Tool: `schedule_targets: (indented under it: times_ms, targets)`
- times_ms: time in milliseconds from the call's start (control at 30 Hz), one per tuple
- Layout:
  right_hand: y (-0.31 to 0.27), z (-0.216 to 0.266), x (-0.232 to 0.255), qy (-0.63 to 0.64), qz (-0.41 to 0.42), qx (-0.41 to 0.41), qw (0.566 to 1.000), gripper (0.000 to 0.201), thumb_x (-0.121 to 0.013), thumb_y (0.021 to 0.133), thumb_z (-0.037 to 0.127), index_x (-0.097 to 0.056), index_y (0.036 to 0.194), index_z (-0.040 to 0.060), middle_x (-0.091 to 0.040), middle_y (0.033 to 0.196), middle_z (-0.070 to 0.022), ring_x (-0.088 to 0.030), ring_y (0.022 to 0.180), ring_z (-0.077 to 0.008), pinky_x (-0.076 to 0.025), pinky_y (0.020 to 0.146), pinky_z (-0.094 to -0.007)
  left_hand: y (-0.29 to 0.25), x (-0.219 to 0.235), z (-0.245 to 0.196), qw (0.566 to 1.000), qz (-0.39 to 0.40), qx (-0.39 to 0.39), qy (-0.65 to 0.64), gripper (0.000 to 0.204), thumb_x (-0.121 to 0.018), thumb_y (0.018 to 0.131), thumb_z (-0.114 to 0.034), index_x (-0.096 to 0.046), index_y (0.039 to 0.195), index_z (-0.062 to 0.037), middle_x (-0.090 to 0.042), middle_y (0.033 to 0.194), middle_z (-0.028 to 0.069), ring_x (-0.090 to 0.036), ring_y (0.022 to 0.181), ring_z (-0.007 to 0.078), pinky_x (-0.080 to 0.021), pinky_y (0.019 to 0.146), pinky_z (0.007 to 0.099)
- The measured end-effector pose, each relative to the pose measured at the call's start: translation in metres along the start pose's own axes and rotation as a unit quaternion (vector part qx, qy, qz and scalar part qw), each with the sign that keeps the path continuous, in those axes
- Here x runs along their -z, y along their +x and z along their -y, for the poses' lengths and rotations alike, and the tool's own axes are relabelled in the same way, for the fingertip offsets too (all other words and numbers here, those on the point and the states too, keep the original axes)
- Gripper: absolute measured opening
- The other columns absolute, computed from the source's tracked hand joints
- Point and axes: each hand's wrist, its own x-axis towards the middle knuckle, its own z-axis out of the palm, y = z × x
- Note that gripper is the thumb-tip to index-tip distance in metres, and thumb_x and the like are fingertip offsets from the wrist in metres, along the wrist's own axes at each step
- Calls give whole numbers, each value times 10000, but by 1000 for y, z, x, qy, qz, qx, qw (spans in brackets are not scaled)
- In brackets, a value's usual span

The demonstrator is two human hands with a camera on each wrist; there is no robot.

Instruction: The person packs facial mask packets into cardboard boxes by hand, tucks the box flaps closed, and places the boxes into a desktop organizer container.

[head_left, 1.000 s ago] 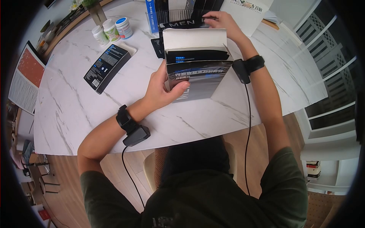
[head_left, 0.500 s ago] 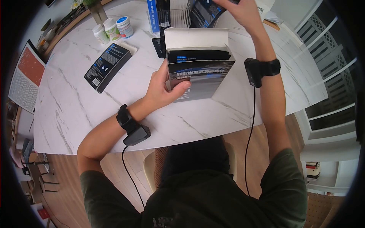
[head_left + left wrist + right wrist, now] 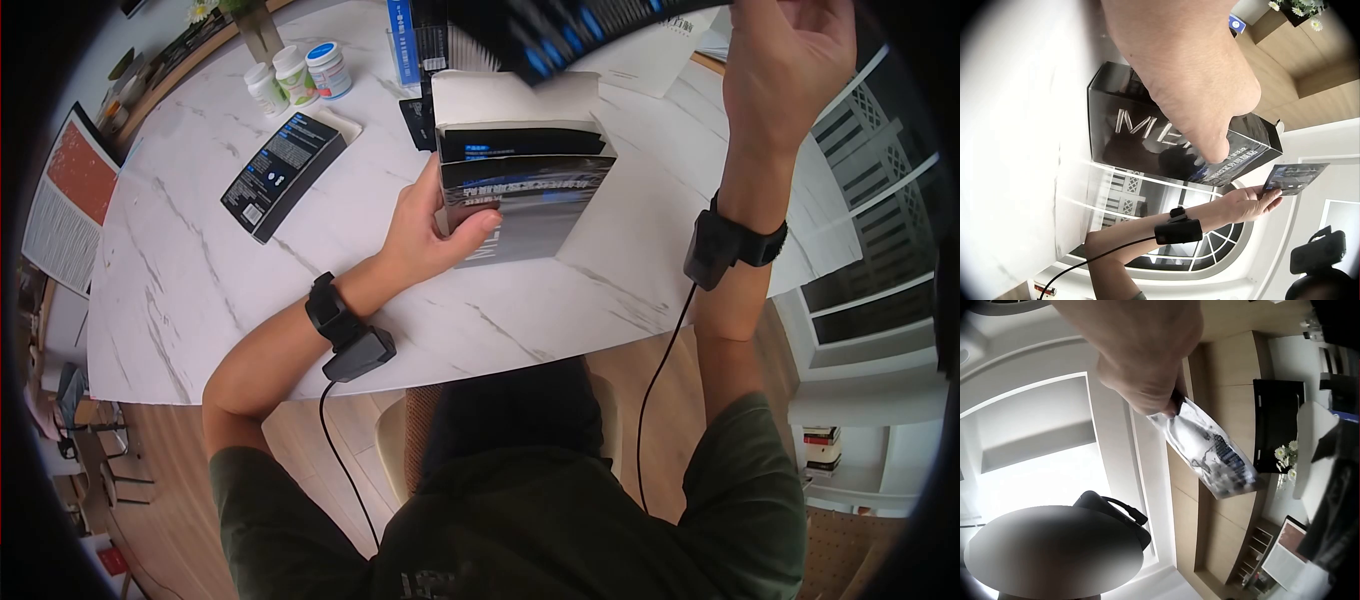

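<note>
The left hand (image 3: pixel 425 232) grips the near left side of an upright dark box (image 3: pixel 530 215), thumb across its front. That box's white flap (image 3: pixel 515 100) stands raised, and dark packets (image 3: pixel 520 143) show in its opening. Raised at the upper right, the right hand (image 3: pixel 785 75) pinches a flat dark packet (image 3: pixel 590 25) by one end. In the left wrist view the right hand (image 3: pixel 1250 205) holds the packet (image 3: pixel 1294 178) up beyond the box (image 3: pixel 1147 134). The packet's silvery side (image 3: pixel 1210 453) hangs from the fingers in the right wrist view.
A second black box (image 3: pixel 282 175) lies on the marble table (image 3: pixel 200 330) at left, with several small bottles (image 3: pixel 292 78) behind it. Behind the gripped box stand a clear holder (image 3: pixel 470 50), a blue box (image 3: pixel 403 45) and a white bag (image 3: pixel 650 60).
The right hand has lifted the dark packet from the clear holder behind the box and brought it up, rightward and closer to the head camera. The left hand has stayed on the box.
</note>
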Motion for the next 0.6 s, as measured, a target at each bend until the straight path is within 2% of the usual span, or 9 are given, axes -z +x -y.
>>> schedule_targets:
  times_ms: [67,200,333,367,500,567,600]
  targets:
    - [2,-10,7,-72,53,19,996,423,-697,762,7,-499,1131,-53,-585,1032,-113,-578,922,-134,-480,824,-234,0,0,0,1000,1,-3,2,544,-655,820,-126,-372,1261,19,-630,976,96,-598,851,120,-465,772,250]
    - [-5,-10,0,-17,127,-55,990,406,-669,761,-50,-502,1131,-52,-587,1017,-103,-574,926,-121,-482,813,-227,0,0,-1,1000,1,0,-4,545,-652,824,-126,-367,1263,23,-629,978,97,-595,857,118,-465,771,247]
    - [-9,-12,-4,-16,184,-85,979,420,-658,753,-76,-503,1143,-47,-585,1024,-98,-574,936,-126,-488,829,-234,0,-1,0,1000,-2,-4,-9,536,-651,824,-123,-372,1258,22,-628,977,97,-595,860,119,-463,774,247]
    - [-9,-17,-5,-15,195,-47,980,427,-663,751,-73,-502,1146,-49,-587,1027,-98,-574,944,-128,-487,836,-235,0,0,0,1000,-2,-3,-10,536,-651,824,-123,-372,1258,22,-628,977,97,-595,860,119,-463,774,247]
    - [-11,-13,-7,-21,210,-59,976,431,-667,751,-66,-500,1148,-53,-587,1038,-104,-578,946,-131,-490,835,-235,0,0,-1,1000,3,5,-5,533,-655,820,-130,-381,1253,17,-629,961,92,-596,855,120,-459,781,249]
    - [-11,-13,-7,-45,168,-5,985,435,-667,749,-70,-499,1149,-57,-585,1053,-109,-584,944,-130,-494,833,-235,0,0,-1,1000,-2,10,-9,536,-657,818,-134,-382,1253,14,-630,956,90,-596,854,120,-457,783,250]
    - [-11,-13,-8,-45,168,-5,985,435,-667,749,-70,-499,1149,-57,-585,1053,-109,-584,944,-130,-494,833,-235,0,0,-1,1000,0,14,-12,541,-659,817,-138,-382,1256,12,-630,954,88,-596,853,121,-458,780,251]
